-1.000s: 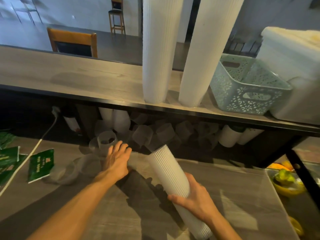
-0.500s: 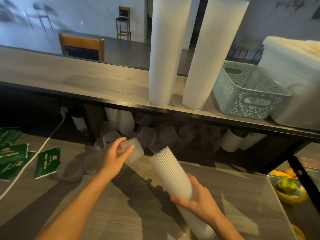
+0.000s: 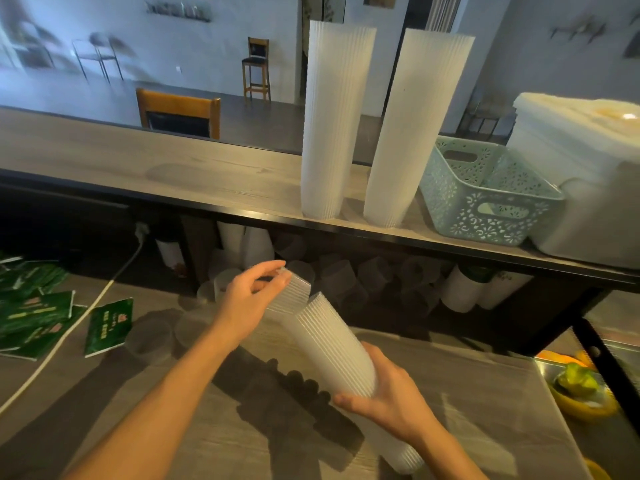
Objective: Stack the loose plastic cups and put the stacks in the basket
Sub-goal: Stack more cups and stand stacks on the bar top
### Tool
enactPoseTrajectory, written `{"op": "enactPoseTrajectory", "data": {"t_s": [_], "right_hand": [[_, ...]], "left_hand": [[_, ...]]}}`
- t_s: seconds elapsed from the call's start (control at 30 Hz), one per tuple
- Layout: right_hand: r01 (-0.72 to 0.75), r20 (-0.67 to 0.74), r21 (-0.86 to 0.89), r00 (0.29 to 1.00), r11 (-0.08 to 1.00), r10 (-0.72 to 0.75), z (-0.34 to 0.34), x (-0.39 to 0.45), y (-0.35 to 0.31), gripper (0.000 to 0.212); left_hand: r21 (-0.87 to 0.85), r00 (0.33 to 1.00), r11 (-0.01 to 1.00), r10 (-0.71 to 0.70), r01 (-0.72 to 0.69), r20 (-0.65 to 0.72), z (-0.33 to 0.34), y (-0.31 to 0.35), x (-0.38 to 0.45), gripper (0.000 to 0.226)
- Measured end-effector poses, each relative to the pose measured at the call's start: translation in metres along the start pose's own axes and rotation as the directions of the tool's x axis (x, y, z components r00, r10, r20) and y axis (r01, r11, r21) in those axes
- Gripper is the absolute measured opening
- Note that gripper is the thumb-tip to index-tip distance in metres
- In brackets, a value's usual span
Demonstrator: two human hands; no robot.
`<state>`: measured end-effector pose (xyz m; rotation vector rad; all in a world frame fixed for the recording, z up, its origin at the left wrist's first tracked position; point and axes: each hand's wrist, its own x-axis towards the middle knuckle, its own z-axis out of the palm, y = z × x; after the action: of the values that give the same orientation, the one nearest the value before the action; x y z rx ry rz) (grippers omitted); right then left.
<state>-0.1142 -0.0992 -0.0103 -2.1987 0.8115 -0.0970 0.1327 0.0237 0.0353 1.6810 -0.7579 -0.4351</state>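
Stacking step: left hand (image 3: 247, 299) pinched a loose ribbed cup (image 3: 292, 294) at the far end of the stack (image 3: 334, 344); right hand (image 3: 388, 400) curled around it. Next, probably: align rims, seat cup.

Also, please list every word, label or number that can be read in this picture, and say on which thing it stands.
Nothing can be read with certainty.
Green packets, lower counter, left: pale print and a small red mark, too blurred to read.
Wall sign, top left: blurred by motion, unreadable.
Cup in the left hand: no print visible.
Stack in the right hand: no print visible.
Basket: only a lace pattern, no text.
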Motion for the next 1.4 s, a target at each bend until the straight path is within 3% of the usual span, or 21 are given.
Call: {"op": "enactPoseTrajectory", "data": {"t_s": [0.23,0.43,0.53,0.6,0.67,0.87,1.0,1.13,1.3,1.4], "right_hand": [[0.054,-0.002,0.019,0.999,0.998,-0.054,-0.002,-0.002,-0.001,0.095],[0.121,-0.04,0.064,0.992,0.991,-0.118,0.002,0.005,-0.01,0.09],[0.172,-0.062,0.083,0.984,0.982,-0.168,0.005,0.008,-0.017,0.084],[0.192,-0.102,0.094,0.978,0.977,-0.183,0.004,0.014,-0.024,0.082],[0.207,-0.134,0.096,0.972,0.974,-0.194,0.003,0.023,-0.033,0.085],[0.303,-0.179,0.171,0.945,0.937,-0.273,0.001,0.04,-0.063,0.081],[0.339,-0.195,0.268,0.936,0.902,-0.294,0.001,0.045,-0.09,0.075],[0.417,-0.245,0.353,0.905,0.837,-0.347,-0.002,0.055,-0.118,0.075],[0.464,-0.276,0.465,0.885,0.754,-0.374,-0.013,0.071,-0.154,0.06],[0.515,-0.3,0.485,0.857,0.707,-0.419,-0.022,0.082,-0.179,0.055]], "left_hand": [[0.106,0.977,0.994,-0.001,-0.022,0.214,0.011,0.017,-0.005,0.042],[0.041,0.971,0.999,-0.034,0.025,0.238,0.027,0.021,-0.025,0.063],[-0.141,0.986,0.989,-0.027,0.05,0.162,0.021,0.024,-0.024,0.07],[-0.338,0.997,0.938,-0.066,0.077,0.044,0.021,0.026,-0.025,0.084],[-0.429,0.997,0.9,-0.076,0.076,0.018,0.023,0.028,-0.029,0.09],[-0.427,0.995,0.9,-0.052,0.084,0.087,0.024,0.024,-0.046,0.059],[-0.429,0.994,0.898,-0.066,0.099,0.091,0.016,0.025,-0.055,0.066],[-0.328,0.99,0.944,0.019,0.028,0.139,0.005,0.037,-0.057,0.063],[-0.337,0.983,0.942,0.061,0.0,0.171,-0.025,0.058,-0.039,0.089],[-0.167,0.98,0.982,0.114,-0.086,0.166,-0.041,0.072,-0.023,0.085]]}}
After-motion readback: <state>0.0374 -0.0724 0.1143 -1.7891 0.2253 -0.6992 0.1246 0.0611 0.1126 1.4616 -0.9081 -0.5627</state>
